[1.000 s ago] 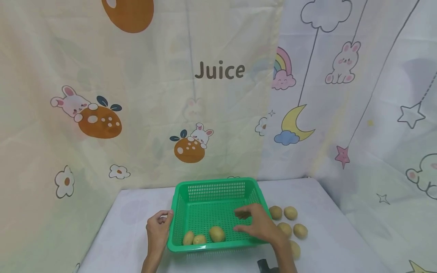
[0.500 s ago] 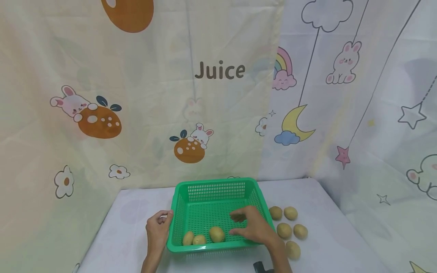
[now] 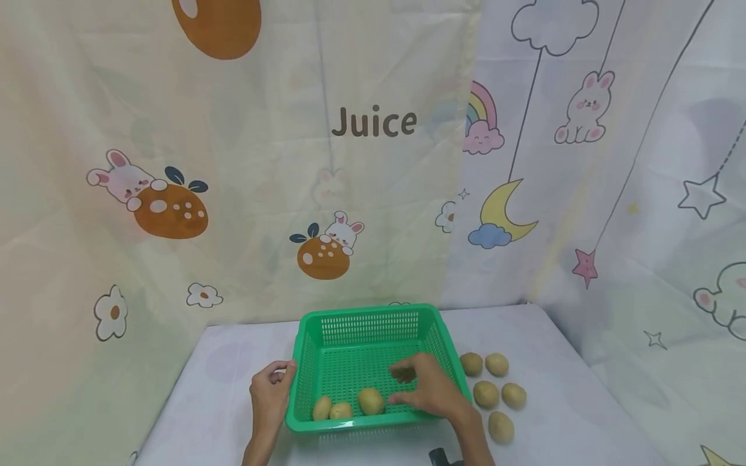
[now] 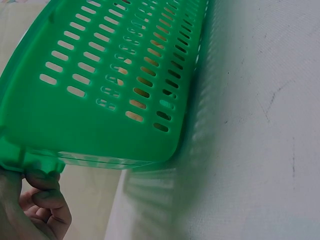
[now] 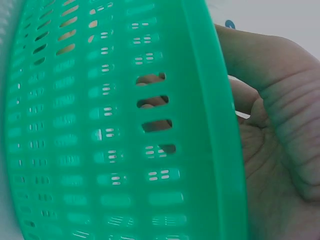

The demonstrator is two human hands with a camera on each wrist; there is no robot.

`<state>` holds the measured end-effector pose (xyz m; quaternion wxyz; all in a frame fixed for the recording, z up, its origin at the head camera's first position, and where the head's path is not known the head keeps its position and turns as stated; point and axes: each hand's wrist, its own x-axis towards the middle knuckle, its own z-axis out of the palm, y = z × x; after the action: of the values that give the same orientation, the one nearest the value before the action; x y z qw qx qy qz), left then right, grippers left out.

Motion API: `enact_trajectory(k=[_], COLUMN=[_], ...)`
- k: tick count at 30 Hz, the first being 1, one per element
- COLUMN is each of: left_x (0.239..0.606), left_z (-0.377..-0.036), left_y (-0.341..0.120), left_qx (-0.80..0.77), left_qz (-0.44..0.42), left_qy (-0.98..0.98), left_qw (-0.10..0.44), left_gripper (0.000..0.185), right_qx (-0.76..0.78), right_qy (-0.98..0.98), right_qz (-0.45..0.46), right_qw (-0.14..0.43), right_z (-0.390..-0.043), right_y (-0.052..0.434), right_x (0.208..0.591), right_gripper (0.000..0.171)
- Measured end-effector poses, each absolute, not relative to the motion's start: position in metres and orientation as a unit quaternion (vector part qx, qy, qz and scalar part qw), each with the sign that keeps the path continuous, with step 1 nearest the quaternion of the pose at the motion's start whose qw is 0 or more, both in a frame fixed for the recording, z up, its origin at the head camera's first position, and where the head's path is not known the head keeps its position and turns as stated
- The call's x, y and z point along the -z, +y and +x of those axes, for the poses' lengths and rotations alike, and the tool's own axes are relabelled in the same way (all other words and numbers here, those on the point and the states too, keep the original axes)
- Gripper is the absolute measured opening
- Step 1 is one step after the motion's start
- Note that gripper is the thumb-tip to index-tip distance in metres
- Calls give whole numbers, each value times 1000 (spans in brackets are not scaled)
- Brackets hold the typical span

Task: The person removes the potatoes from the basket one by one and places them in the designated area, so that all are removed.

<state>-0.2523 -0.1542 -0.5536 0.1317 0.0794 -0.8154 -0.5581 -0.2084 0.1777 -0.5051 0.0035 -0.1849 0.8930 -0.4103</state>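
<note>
A green slotted basket [image 3: 361,312] sits on the white table, with three potatoes [image 3: 370,400] along its near wall. My left hand [image 3: 275,380] grips the basket's left rim; in the left wrist view its curled fingers [image 4: 42,197] hook under the basket's [image 4: 110,75] edge. Inside the basket, my right hand [image 3: 408,387] reaches in with loosely spread fingers and holds nothing, its thumb close to the rightmost potato. The right wrist view shows the open palm [image 5: 275,150] behind the basket's wall [image 5: 100,150].
Several more potatoes [image 3: 486,393] lie on the table cloth [image 3: 559,401] just right of the basket. Patterned curtains [image 3: 373,162] hang behind and to both sides. A dark wrist device [image 3: 440,457] shows at the bottom edge.
My right hand has moved left and lower inside the basket, closer to the rightmost potato, uncovering the potatoes on the table. The left hand and the basket have stayed put.
</note>
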Motion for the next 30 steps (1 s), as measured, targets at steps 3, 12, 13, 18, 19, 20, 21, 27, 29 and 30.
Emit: enact_trajectory(k=[3,12,13,18,19,20,21,27,29,30], left_x=[554,554,554,554,554,554,554,555,554,554], left_z=[-252,-252,-252,-251,-251,-251,-251,-251,-251,-251], left_y=[-155,-155,-155,-155,-155,-155,-155,-155,-155,-155], left_qx=[560,562,562,564,564,564,564,565,565,565], left_qz=[78,80,79,78,77,78,77,78,79,81], left_qy=[-814,-812,-812,-810,-810,-810,-811,-810,-810,-810], left_qw=[134,132,134,137,138,138,139,138,136,136], left_gripper=[31,30,30,30,31,31,31,30,30,30], right_qx=[411,413,414,411,410,409,408,399,399,398], right_qy=[893,892,891,892,893,893,894,901,902,903], right_qz=[-182,-183,-185,-188,-188,-186,-184,-171,-165,-162], right_qw=[7,13,14,8,6,5,5,10,13,15], right_z=[-208,-210,-211,-214,-214,-214,-214,-215,-216,-216], right_y=[174,164,163,159,159,158,157,153,151,150], right_x=[505,507,508,510,511,511,511,514,515,516], right_gripper=[58,62,62,61,61,62,62,66,67,68])
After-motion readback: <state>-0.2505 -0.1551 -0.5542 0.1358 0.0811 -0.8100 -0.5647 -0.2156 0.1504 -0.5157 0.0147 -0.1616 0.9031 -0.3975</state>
